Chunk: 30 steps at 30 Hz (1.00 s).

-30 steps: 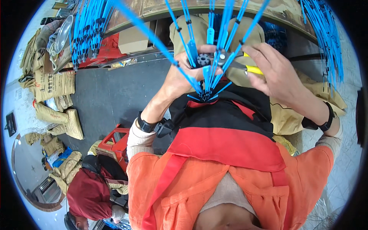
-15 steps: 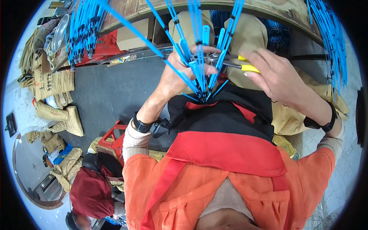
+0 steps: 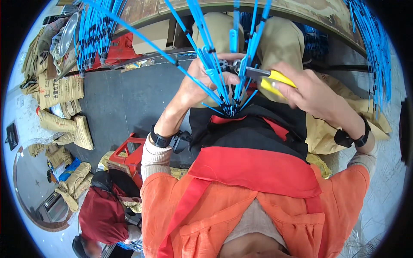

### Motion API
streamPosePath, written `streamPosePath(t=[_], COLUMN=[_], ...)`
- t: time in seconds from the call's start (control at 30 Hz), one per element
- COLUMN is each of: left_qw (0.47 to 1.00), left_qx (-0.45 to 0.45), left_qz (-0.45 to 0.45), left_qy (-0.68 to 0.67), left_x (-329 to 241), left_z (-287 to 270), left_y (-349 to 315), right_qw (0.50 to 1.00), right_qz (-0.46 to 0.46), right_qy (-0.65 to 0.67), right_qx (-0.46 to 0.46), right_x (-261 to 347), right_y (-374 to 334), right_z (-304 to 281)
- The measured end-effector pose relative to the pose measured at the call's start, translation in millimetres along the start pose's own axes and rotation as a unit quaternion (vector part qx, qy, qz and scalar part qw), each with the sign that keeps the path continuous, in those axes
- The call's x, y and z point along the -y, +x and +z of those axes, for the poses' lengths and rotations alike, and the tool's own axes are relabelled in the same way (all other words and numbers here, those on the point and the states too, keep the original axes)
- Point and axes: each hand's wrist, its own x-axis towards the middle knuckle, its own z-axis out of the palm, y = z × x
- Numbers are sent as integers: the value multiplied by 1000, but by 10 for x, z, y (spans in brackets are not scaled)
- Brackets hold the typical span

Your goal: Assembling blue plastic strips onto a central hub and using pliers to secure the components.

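Observation:
A spray of thin blue ribs with black joints (image 3: 208,64), like an umbrella frame, fans up from a dark gathered end at my lap. My left hand (image 3: 195,84) is closed around the ribs above that end, its thumb lying across them. In my right hand (image 3: 307,88) is a pair of pliers with yellow handles (image 3: 280,78), fingers wrapped round the grips. The metal jaws point left and reach in among the ribs beside my left fingertips. Ribs partly cover the jaws, so what they touch, if anything, is unclear.
A wooden bench (image 3: 318,19) runs along the far side. Bundles of blue ribs hang at its left (image 3: 97,36) and right (image 3: 372,56). Brown paper sacks (image 3: 60,88) and a red plastic stool (image 3: 129,152) stand left. Another person in dark red (image 3: 103,210) sits at lower left.
The pliers' handles have tilted downward, and my right hand has lowered slightly with its fingers round them. The fan of ribs has shifted a little; my left hand stays on it.

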Motion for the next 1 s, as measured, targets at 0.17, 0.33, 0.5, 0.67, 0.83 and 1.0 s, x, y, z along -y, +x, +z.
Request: streamPosePath(t=[0.17, 0.33, 0.5, 0.67, 0.83, 1.0], left_qw=[996, 999, 999, 998, 997, 995], left_qx=[72, 17, 41, 18, 66, 80], left_qz=[-15, -32, 14, 49, 25, 60], left_qy=[-48, -23, 20, 22, 32, 9], left_x=[46, 2, 144, 192, 98, 170], left_z=[-46, -1, -104, -57, -85, -125], left_y=[-16, -46, -77, -84, -114, -131], right_qw=[715, 988, 793, 791, 825, 740], right_qz=[318, 126, 410, 393, 339, 381], right_qy=[565, 85, 367, 447, 393, 471], right_qx=[261, 10, 263, 141, 225, 292], right_x=[52, 126, 183, 223, 165, 260], right_y=[-167, -51, -35, -177, -34, 164], right_z=[192, 37, 334, 596, 240, -44])
